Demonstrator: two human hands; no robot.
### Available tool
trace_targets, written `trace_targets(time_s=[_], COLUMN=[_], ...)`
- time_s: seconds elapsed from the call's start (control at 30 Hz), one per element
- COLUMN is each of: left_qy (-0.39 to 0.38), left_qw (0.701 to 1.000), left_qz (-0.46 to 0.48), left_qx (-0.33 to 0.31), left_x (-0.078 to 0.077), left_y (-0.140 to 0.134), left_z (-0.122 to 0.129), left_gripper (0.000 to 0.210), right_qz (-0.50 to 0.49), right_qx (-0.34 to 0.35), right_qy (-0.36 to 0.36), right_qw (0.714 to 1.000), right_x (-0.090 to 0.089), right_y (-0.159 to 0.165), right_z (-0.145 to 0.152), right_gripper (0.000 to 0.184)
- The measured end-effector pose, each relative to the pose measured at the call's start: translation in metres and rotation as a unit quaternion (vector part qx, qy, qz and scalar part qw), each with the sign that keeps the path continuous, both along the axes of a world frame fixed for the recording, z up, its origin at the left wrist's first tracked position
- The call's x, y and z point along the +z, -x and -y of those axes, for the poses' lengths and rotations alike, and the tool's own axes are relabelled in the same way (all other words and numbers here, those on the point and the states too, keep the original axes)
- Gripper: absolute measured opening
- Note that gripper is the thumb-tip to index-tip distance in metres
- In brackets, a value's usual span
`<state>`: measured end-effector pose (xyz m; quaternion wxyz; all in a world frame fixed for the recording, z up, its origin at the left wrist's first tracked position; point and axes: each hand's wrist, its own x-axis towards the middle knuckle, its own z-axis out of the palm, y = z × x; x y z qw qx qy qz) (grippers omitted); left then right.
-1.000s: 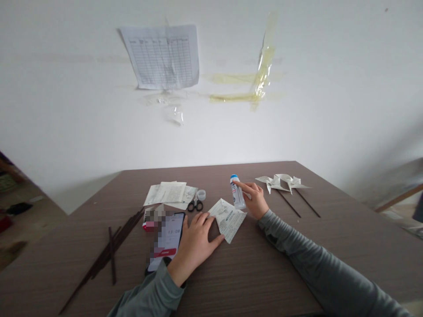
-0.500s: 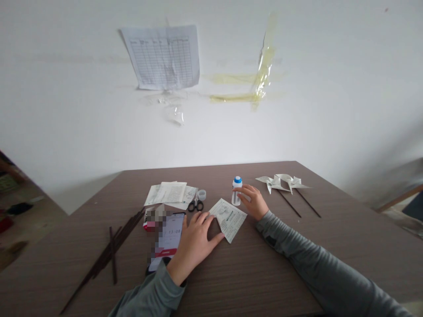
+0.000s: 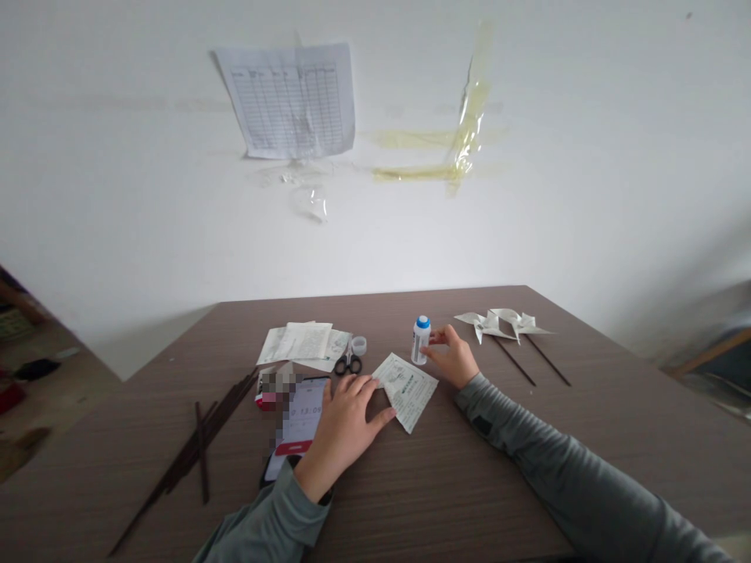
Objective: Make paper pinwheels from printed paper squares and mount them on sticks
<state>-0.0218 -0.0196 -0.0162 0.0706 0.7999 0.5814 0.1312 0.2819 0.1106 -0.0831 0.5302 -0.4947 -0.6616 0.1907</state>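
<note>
Upright now, the bottle (image 3: 418, 349) no longer leans; it stands on the counter (image 3: 458, 485) behind the paper (image 3: 412, 389), seemingly self-supporting. The right hand (image 3: 455, 360) touches its side, grip unclear; the left hand (image 3: 345, 416) lies spread, grasping nothing, at the paper's edge.

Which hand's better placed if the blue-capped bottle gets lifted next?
Right, most likely: the right hand is right at the upright bottle, though firm contact is unclear. The left hand sits farther off, by the printed paper.
</note>
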Motion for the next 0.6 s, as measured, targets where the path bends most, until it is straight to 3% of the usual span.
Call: trace_targets(time_s=[0.2, 0.6], left_qy=[0.000, -0.005], left_qw=[1.000, 1.000], left_qz=[-0.009, -0.010], left_qx=[0.010, 0.000], left_x=[-0.005, -0.021], left_y=[0.002, 0.012], left_z=[-0.003, -0.013], left_gripper=[0.046, 0.038], right_qz=[-0.025, -0.030], right_qx=[0.019, 0.045], right_qy=[0.042, 0.083], right_qw=[0.999, 0.995], right_x=[0.000, 0.021], right_y=[0.002, 0.026], right_z=[-0.003, -0.023], right_gripper=[0.043, 0.035])
